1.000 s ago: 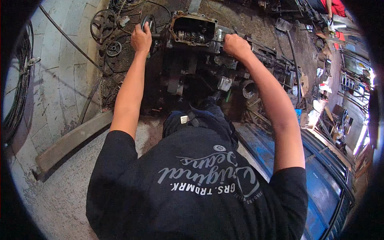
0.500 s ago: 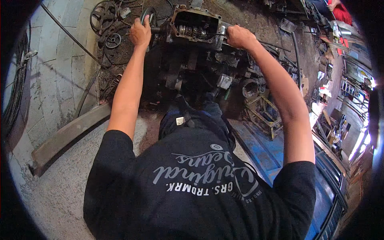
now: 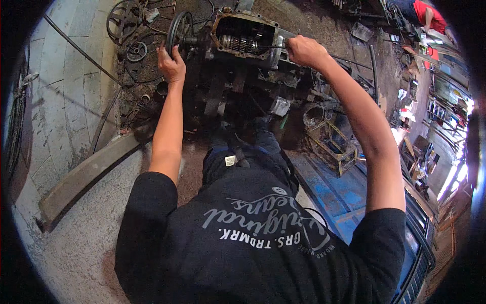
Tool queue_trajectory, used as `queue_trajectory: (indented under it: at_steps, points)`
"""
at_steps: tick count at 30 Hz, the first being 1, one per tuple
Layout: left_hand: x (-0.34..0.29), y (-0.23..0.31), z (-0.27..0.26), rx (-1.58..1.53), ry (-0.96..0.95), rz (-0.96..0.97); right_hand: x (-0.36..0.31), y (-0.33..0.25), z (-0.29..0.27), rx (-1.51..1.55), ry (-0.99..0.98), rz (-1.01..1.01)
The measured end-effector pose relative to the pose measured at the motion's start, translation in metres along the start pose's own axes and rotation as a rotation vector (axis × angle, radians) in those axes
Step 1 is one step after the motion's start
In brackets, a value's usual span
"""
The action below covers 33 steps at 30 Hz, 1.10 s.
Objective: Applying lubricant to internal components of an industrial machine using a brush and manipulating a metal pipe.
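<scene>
An open gearbox housing (image 3: 275, 30) stands at the top middle, its gears (image 3: 245, 44) bare inside. At its left side a dark pulley wheel (image 3: 174, 30) stands upright, seen nearly edge-on. My left hand (image 3: 172, 67) grips the wheel's near rim, with the thumb on one side and the fingers on the other. At the housing's right end my right hand (image 3: 307, 51) is closed round a thin dark rod (image 3: 272, 47). The rod's visible length runs left from my fist into the housing beside the gears; the part inside my fist is hidden.
Wheels (image 3: 136, 51) and hoses lie at the upper left by a pale wall. A curved beam (image 3: 86, 175) is on the floor at left. Metal frame (image 3: 336, 147) and blue panel (image 3: 329, 187) lie at right. Another person in red (image 3: 430, 19) is at the far upper right.
My left hand has come down from the wheel's top to its near rim, and more of the wheel shows. The right hand stays at the housing's right end with the rod.
</scene>
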<state>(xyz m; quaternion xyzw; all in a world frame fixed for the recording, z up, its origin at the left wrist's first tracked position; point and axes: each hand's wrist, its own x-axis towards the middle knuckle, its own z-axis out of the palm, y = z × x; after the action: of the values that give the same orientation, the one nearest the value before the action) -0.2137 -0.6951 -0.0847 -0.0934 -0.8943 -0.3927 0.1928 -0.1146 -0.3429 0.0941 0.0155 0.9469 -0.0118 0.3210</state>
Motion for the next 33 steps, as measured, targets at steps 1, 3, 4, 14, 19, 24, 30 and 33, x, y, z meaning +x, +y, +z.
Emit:
queue_trajectory:
  at_steps: [1, 3, 4, 14, 19, 24, 30, 33]
  points:
    - [-0.005, -0.004, 0.001, -0.013, 0.075, 0.053, -0.001, -0.002, -0.002, 0.007, 0.01, -0.01]
    - [-0.012, -0.016, 0.005, -0.055, 0.077, 0.078, -0.002, -0.003, -0.002, 0.012, 0.021, -0.019]
    - [-0.018, -0.021, 0.006, -0.076, 0.096, 0.071, -0.002, -0.002, -0.001, 0.007, 0.018, -0.025]
    - [0.026, 0.015, -0.011, -0.068, -0.191, -0.065, -0.008, -0.014, -0.007, -0.1, 0.019, -0.048]
    - [0.093, 0.025, 0.013, 0.153, -0.456, -0.205, -0.007, -0.012, -0.001, -0.045, 0.071, -0.046]
    - [0.082, 0.022, 0.028, 0.317, -0.317, -0.158, -0.006, -0.003, 0.001, -0.02, 0.082, -0.066]
    - [0.067, 0.03, 0.012, 0.285, -0.277, -0.159, -0.002, 0.004, 0.011, 0.01, 0.066, -0.081]
    - [0.063, 0.029, 0.01, 0.294, -0.232, -0.125, -0.006, 0.003, 0.009, -0.015, 0.112, -0.095]
